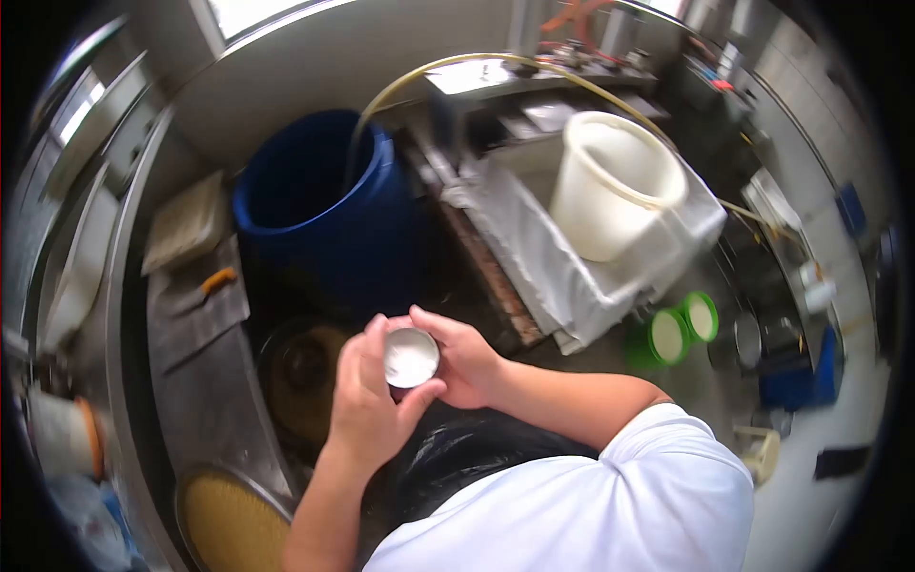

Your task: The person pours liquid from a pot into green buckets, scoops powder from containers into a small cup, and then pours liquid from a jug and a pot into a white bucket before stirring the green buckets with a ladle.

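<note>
A small round container (412,357) with white contents is held between both hands at the middle of the view. My left hand (367,396) has its fingers and thumb around the container's near and left side. On the other side, my right hand (459,360) cups it, with fingertips at its far edge. The container's outer wall is mostly hidden by the fingers. Beyond the hands stands a large blue barrel (381,205) with a yellowish hose (419,69) hanging into it.
A white bucket (605,205) stands in a lined tray (519,248) at right. Green-rimmed containers (667,337) sit beyond my right arm. At left are a metal counter (205,400), an orange-handled tool (218,280) and a round pan of yellowish grains (229,524).
</note>
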